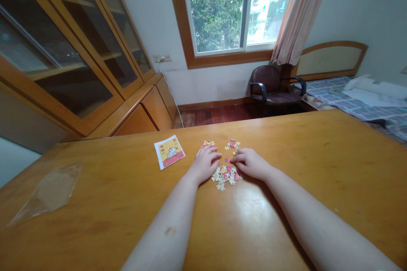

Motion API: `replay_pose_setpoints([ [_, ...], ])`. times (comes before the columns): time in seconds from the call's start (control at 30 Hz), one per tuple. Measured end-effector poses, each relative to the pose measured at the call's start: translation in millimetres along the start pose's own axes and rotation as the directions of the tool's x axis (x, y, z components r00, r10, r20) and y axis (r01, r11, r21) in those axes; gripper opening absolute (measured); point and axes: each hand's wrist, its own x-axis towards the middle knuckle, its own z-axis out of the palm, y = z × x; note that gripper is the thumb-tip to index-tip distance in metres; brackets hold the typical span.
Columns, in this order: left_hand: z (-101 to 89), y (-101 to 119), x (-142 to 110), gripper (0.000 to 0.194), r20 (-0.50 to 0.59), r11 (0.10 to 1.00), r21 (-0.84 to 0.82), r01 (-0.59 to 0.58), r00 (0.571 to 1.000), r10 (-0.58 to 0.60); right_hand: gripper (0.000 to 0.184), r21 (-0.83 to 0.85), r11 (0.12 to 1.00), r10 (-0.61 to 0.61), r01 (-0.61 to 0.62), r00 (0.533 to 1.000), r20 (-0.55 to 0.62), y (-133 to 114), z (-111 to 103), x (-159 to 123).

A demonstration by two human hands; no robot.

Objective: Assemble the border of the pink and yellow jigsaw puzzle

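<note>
**Fingertips among the jigsaw pieces**

We have both hands low over the table (286, 220), with the main pile of jigsaw pieces (222, 174) between them and a little nearer to us. Our left hand (207, 164) lies palm down with its fingers bent, partly covering a pink and yellow cluster (209, 142) at its far side; we cannot tell whether it grasps anything. Our right hand (252, 163) has its fingertips drawn together right by a loose pink piece (227, 160), in the gap between the hands; whether they pinch a piece, we cannot tell. Another small cluster (234, 144) lies just beyond the right hand.

To handle these well, we should take one piece at a time by its edge, or slide it flat, since thin card probably slips from a loose pinch. We would do best to lift the left fingers clear before shifting them, so no covered pieces drag along, and to hold the right wrist off the pile. The picture card (170, 152), left of the left hand, is uncovered, so we can check colours against it.
</note>
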Motion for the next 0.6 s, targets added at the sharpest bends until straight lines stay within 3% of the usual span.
replay_pose_setpoints([
  [0.27,-0.4,1.3,-2.8,0.035,0.133,0.999,0.009,-0.042,0.990,0.040,0.022,-0.016,1.000,0.006,-0.007,0.999,-0.036,-2.8,-0.4,1.0],
  [0.4,1.8,-3.0,-0.7,0.035,0.085,0.999,0.046,-0.002,0.996,-0.002,0.020,0.133,0.983,0.131,-0.127,0.991,-0.024,6.2,-1.6,1.4],
  [0.6,4.1,-9.8,2.6,0.030,-0.024,0.994,0.068,0.091,0.996,-0.089,0.019,0.243,0.968,0.046,-0.066,0.995,0.085,13.4,-5.9,-0.8],
])
